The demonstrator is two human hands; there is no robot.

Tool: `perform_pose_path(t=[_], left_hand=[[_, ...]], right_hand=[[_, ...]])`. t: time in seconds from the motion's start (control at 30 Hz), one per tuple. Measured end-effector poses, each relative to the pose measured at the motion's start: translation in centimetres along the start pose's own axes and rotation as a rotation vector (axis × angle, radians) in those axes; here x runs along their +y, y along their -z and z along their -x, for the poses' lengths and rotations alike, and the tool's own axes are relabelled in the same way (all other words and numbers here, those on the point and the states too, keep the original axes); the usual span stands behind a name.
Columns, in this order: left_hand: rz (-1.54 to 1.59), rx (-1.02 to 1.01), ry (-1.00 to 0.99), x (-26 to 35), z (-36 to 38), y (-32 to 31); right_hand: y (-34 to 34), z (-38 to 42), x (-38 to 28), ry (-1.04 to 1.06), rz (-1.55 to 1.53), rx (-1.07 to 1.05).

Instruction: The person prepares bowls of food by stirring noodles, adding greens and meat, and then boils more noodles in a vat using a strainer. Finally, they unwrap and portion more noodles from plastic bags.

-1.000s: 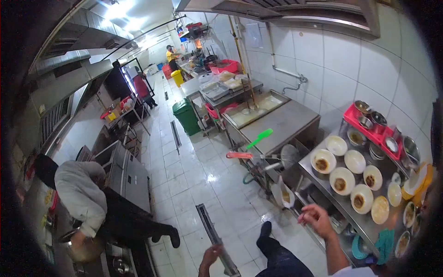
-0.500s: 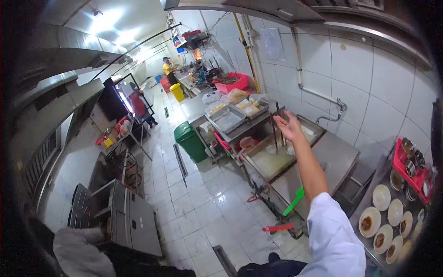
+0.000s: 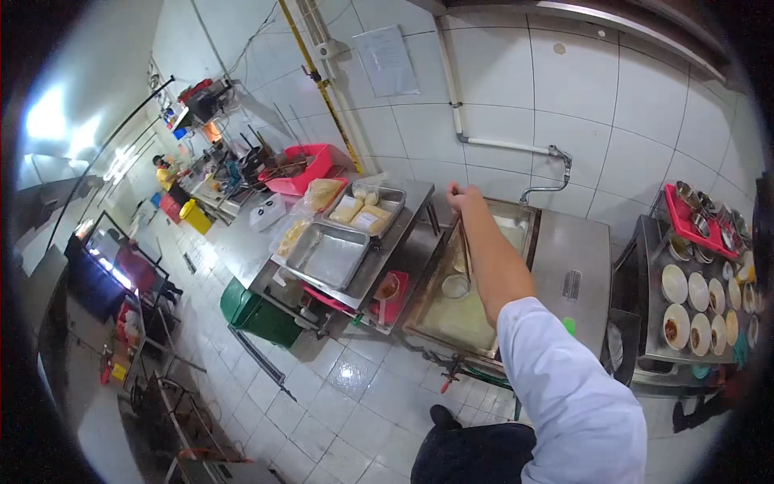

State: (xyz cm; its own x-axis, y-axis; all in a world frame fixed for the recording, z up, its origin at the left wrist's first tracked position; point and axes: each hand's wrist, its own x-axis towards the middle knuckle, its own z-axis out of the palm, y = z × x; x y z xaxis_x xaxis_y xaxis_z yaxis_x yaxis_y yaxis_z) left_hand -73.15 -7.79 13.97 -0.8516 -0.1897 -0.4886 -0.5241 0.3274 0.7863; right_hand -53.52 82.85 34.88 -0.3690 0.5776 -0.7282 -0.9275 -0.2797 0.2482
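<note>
Through the head camera I see the right hand (image 3: 465,196) reaching out over a rectangular vat (image 3: 451,342), the arm in a white sleeve (image 3: 564,387) stretched across the vat's right part. Its fingers are curled in, almost a fist, at the upper end of a long thin handle (image 3: 467,260) that slants down into the vat. From here I cannot tell whether they are wrapped around it. The left hand is out of my view, so I cannot tell how it is set.

The handle leads down close to a round, pale cup (image 3: 455,287) sitting in the cloudy, yellowish liquid. A flat metal top (image 3: 572,262) adjoins the vat on the right, and a tap (image 3: 548,190) sticks out from the tiled wall above it.

Left of the vat, I have a metal table (image 3: 415,206) with a shallow tray (image 3: 326,256) on it, beside another tray holding bags of pale food (image 3: 372,219). A red tub (image 3: 300,168) stands farther back. A green bin (image 3: 262,316) is on the floor near the table. Far right, bowls (image 3: 676,329) with brown leftovers cover a counter.
</note>
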Motion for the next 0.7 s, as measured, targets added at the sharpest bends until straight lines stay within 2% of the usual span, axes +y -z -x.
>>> perform_pose_path(t=[0.03, 0.07, 0.13, 0.17, 0.23, 0.33, 0.37, 0.4, 0.43, 0.47, 0.5, 0.53, 0.6, 0.7], left_hand=[[0.002, -0.022, -0.033, 2.0, -2.5, -0.6], [0.004, -0.041, -0.077, 3.9, -5.0, -0.9], [0.034, -0.110, -0.197, 7.8, -9.5, -2.4], [0.065, -0.154, -0.274, 10.1, -12.0, -3.4], [0.140, -0.259, -0.401, 13.8, -15.2, -6.4], [0.065, -0.463, -0.459, 18.3, -12.2, -12.5], [0.071, -0.645, -0.450, 17.4, -13.3, -14.4], [0.008, -0.702, -0.474, 16.0, -11.7, -16.3], [-0.060, -0.778, -0.409, 14.5, -11.2, -18.4], [-0.073, -0.872, -0.370, 14.2, -7.5, -19.6], [-0.103, -0.965, -0.288, 13.0, -5.5, -21.1], [-0.121, -1.085, -0.294, 12.2, -2.3, -21.8], [-0.244, -1.260, -0.229, 10.6, 2.4, -23.2], [-0.379, -1.499, -0.148, 6.3, 5.4, -25.4]], right_hand=[[0.3, 1.5, -0.4, -0.120, -0.064, 0.001], [0.3, 2.7, -0.1, -0.099, -0.072, 0.012], [-0.1, 5.8, 0.5, 0.154, -0.174, -0.006], [0.0, 7.6, 0.4, 0.182, -0.168, -0.002], [0.5, 10.7, 0.2, 0.004, -0.104, -0.117], [1.8, 15.5, -0.8, -0.047, -0.112, -0.174], [2.8, 16.1, -1.7, -0.039, -0.109, -0.174], [4.6, 16.7, -3.0, -0.046, 0.259, -0.380], [6.0, 17.3, -3.6, -0.053, 0.630, -0.583], [7.2, 18.7, -3.4, -0.049, 0.630, -0.588], [8.3, 21.5, -2.8, -0.095, 0.499, -0.576], [9.0, 23.6, -2.6, -0.139, 0.364, -0.559], [9.7, 25.2, -3.3, -0.137, 0.316, -0.549], [10.4, 28.4, -3.9, -0.133, 0.295, -0.560]])
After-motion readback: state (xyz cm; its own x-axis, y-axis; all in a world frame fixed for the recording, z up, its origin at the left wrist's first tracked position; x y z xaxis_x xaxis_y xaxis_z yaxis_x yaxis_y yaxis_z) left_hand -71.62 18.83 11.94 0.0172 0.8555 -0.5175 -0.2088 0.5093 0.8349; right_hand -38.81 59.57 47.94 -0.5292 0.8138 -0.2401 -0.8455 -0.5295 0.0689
